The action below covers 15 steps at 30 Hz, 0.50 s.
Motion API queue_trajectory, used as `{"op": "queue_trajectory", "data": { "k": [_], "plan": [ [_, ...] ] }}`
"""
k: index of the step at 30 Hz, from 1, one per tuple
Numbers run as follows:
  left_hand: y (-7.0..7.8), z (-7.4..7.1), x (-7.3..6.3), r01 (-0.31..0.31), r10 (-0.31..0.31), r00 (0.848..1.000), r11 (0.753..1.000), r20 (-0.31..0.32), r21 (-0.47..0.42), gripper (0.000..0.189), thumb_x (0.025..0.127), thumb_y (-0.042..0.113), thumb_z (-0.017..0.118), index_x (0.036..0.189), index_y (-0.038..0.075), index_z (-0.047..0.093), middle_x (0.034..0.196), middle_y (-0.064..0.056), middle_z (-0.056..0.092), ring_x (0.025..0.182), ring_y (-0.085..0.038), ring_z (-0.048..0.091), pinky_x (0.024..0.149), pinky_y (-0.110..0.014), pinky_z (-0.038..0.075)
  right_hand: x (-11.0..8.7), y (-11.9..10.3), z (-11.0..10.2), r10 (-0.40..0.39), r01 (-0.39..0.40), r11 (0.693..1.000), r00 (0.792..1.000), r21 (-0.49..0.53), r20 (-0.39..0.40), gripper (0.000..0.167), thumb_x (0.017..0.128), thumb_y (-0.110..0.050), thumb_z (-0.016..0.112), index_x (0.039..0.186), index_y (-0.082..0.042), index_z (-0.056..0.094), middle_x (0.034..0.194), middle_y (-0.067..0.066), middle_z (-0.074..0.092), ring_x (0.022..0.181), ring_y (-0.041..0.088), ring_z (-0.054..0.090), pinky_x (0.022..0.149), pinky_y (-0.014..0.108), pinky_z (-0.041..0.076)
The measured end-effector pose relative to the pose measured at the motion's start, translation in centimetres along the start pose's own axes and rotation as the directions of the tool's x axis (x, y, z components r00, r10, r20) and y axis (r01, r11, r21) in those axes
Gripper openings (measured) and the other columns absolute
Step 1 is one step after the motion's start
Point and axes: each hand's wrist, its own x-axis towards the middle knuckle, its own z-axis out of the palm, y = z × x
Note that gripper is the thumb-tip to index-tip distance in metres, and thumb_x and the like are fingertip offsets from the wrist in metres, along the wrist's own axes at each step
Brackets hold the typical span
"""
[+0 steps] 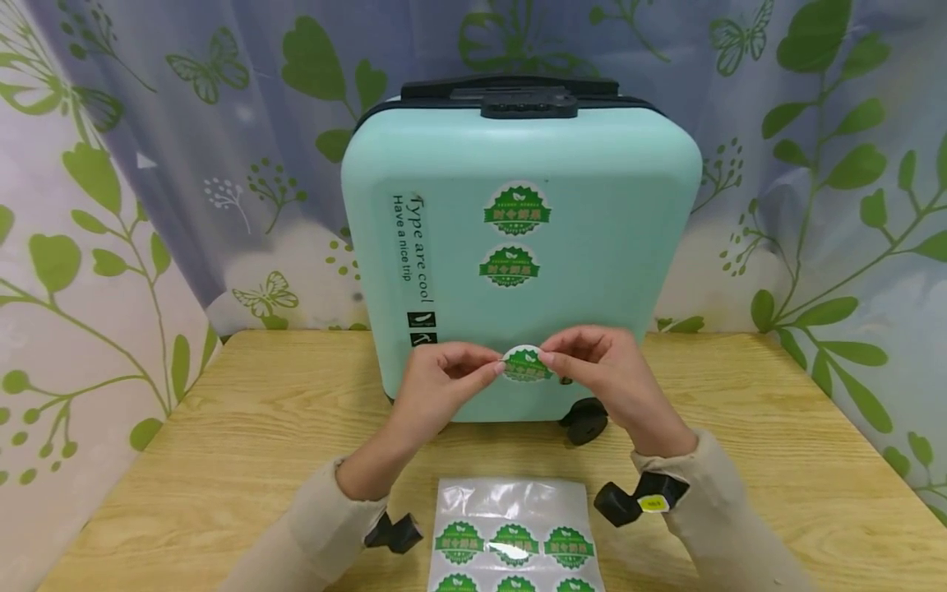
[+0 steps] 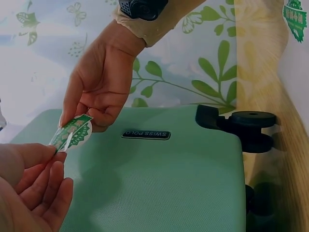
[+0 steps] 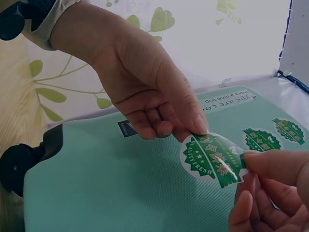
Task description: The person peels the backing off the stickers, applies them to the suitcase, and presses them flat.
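Between my two hands is a round green-and-white sticker (image 1: 526,364), held in front of the lower part of a mint-green suitcase (image 1: 592,247). My left hand (image 1: 438,385) pinches its left edge between thumb and forefinger. At the opposite edge, my right hand (image 1: 610,374) pinches it the same way. In the right wrist view the sticker (image 3: 212,159) looks slightly bowed between the fingertips. Two matching stickers, an upper one (image 1: 517,209) and a lower one (image 1: 509,266), are stuck on the suitcase front above the hands.
A sheet of more such stickers (image 1: 514,501) lies on the wooden table (image 1: 296,427) between the forearms. The suitcase stands upright on wheels (image 1: 587,423), its black handle (image 1: 528,105) on top. Behind it hangs a leaf-patterned curtain (image 1: 244,164).
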Motion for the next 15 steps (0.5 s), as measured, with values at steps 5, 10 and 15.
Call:
{"op": "queue_trajectory", "data": {
  "k": [5,10,15],
  "plan": [
    [0.15,0.01,0.02,-0.073,0.077,0.996,0.994,-0.041,0.079,0.011,0.085,0.014,0.071,0.090,0.005,0.075,0.083,-0.006,0.073,0.071,-0.020,0.067,0.063,-0.026,0.053,0.23,-0.21,0.29,-0.045,0.044,0.999,0.998,-0.020,-0.042,0.014,0.087,-0.014,0.068,0.093,-0.002,0.070,0.082,-0.003,0.068,0.069,0.022,0.054,0.062,0.032,0.047],
    [0.18,0.00,-0.02,-0.127,0.136,0.989,0.984,-0.060,0.126,0.011,0.085,0.015,0.071,0.091,0.006,0.075,0.082,-0.004,0.073,0.069,-0.010,0.065,0.064,-0.027,0.054,0.39,-0.32,0.50,-0.073,0.071,0.997,0.994,-0.033,-0.079,0.013,0.086,-0.014,0.070,0.092,-0.002,0.071,0.081,-0.003,0.069,0.070,0.021,0.056,0.061,0.032,0.046],
    [0.27,-0.01,0.07,-0.154,0.163,0.985,0.979,-0.060,0.131,0.012,0.085,0.016,0.071,0.091,0.006,0.075,0.083,-0.005,0.073,0.069,-0.010,0.066,0.065,-0.027,0.054,0.51,-0.44,0.54,-0.109,0.107,0.994,0.988,-0.026,-0.112,0.013,0.086,-0.012,0.069,0.092,-0.001,0.071,0.082,-0.001,0.070,0.073,0.018,0.059,0.063,0.030,0.048]
  ]
}}
